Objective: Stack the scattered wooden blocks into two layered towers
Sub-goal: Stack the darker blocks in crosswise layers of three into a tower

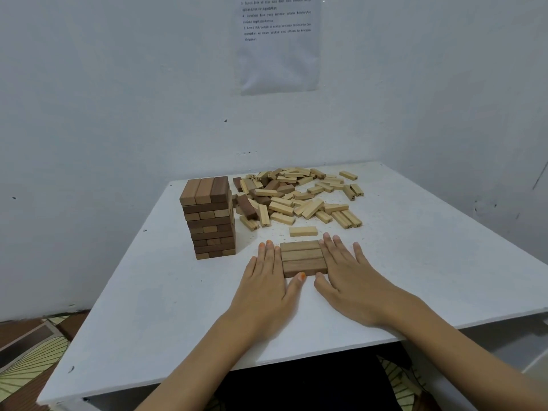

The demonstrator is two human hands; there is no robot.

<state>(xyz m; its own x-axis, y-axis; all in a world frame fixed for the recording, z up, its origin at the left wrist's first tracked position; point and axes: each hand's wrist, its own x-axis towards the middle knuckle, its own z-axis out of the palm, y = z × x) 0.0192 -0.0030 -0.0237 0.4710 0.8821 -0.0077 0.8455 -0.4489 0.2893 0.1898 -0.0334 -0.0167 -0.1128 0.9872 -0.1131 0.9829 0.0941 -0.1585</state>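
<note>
Left hand point(267, 280) and right hand point(348, 274), fingers straight, press either side of a 3-block layer point(303, 258); tower point(209, 218) stands left of it; loose blocks point(296, 197) lie behind it.

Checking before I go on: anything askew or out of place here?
Nothing stands out. The tall brown wooden tower stands upright, and the three-block brown layer lies flush between the left hand and right hand.

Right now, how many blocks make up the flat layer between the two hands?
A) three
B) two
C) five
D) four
A: the layer shows three blocks lying side by side, flat on the table. The left hand and the right hand press against its ends with straight fingers.
</note>
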